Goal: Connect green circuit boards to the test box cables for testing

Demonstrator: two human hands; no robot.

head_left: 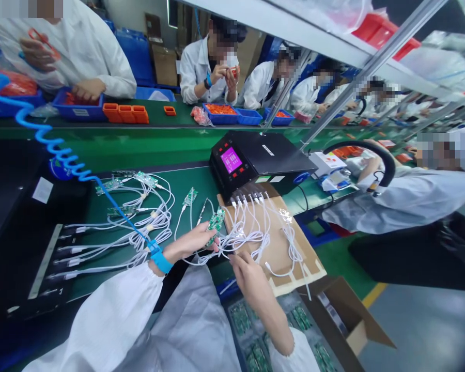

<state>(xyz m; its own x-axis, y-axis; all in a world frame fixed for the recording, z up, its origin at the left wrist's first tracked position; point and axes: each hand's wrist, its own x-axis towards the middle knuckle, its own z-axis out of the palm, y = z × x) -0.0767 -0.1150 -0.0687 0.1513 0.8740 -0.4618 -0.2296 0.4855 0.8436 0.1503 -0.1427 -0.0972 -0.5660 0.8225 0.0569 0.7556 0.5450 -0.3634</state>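
Observation:
My left hand point(196, 242), with a blue strap round its wrist, grips a green circuit board point(216, 220) between thumb and fingers. Just to the right, my right hand point(247, 268) has its fingers pinched together near the white cables point(238, 238); what is between the fingertips is too small to make out. Several white cables run from the black box with a lit pink screen point(231, 160) over a cardboard sheet point(282, 248). Another green board point(189, 197) lies on the green bench behind my left hand.
A black machine point(19, 206) with bundled white cables stands at left. A blue coiled cord point(58, 147) hangs across to my left wrist. Trays of boards point(256, 330) lie below my right arm, beside an open carton point(344, 315). People work across the line and at right.

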